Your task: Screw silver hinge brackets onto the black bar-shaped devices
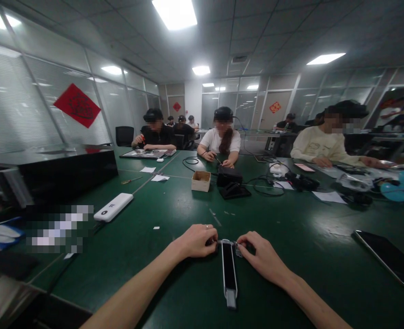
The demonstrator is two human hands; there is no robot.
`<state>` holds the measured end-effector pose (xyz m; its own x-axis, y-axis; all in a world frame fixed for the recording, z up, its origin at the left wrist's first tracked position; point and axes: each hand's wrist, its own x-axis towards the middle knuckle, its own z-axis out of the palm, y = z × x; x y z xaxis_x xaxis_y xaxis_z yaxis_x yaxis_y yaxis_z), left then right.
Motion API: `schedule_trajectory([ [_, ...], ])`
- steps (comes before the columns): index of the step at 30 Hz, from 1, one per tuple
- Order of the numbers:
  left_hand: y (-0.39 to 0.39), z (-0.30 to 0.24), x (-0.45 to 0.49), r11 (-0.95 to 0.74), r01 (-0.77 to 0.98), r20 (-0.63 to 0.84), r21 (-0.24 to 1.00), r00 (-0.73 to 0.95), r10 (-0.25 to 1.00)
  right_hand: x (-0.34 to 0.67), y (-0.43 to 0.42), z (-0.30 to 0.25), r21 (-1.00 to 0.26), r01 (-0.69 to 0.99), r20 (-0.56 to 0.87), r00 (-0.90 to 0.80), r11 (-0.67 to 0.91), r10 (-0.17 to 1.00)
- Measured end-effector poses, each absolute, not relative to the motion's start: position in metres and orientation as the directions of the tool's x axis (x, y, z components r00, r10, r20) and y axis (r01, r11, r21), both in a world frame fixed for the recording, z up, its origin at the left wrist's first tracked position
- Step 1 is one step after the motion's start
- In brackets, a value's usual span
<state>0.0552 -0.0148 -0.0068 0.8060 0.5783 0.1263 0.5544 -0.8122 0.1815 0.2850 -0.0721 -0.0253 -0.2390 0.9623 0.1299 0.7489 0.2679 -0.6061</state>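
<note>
A long, narrow device with a white frame and a black middle lies on the green table, a grey tab at its near end. My left hand is closed at the left of its far end, fingertips pinched round a small dark part that I cannot make out. On the other side my right hand pinches a small shiny piece close to the device's edge. Whether these pieces are joined to the device cannot be seen.
Around the green table are a white power bank, a small open box, a black case, a phone and a screwdriver. Several people wearing headsets sit across and to the right. Cables run along the right side.
</note>
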Motion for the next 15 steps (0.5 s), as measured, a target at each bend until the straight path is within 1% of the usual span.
schedule_trajectory([
  [8, -0.0139, -0.0059, 0.0558, -0.807, 0.551, 0.129, 0.211, 0.803, 0.582, 0.2848, -0.0727, -0.0237, -0.594, 0.743, 0.166, -0.261, 0.308, 0.951],
  [15, -0.0114, -0.0123, 0.0551, -0.820, 0.538, 0.158, 0.197, 0.808, 0.568, 0.2853, -0.0716, -0.0269, -0.573, 0.745, 0.203, -0.275, 0.342, 0.940],
])
